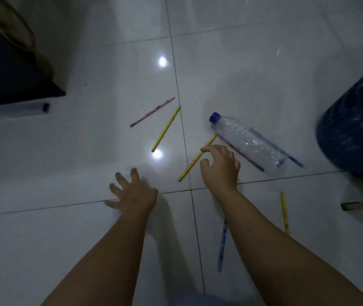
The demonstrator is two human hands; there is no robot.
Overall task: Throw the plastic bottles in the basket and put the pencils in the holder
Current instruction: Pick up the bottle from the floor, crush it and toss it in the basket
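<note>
Pencils lay scattered over a glossy white tiled floor, seen from above by a head-worn camera. A pink pencil and a yellow pencil lay side by side near the middle of the view, angled apart. A second yellow pencil lay slanted just to their right, and the right hand was curled over its upper half, forefinger tip and thumb on either side of it, fingers half closed; whether they actually pinched it could not be told. The left hand was spread wide open, palm down, close to the floor and holding nothing. A clear plastic bottle with a blue cap lay on its side just right of the right hand, with a dark red pencil along its near edge and a blue pencil along its far edge. Nearer the person, a blue pencil and a yellow pencil lay on either side of the right forearm. A dark blue mesh basket stood at the right edge.
</note>
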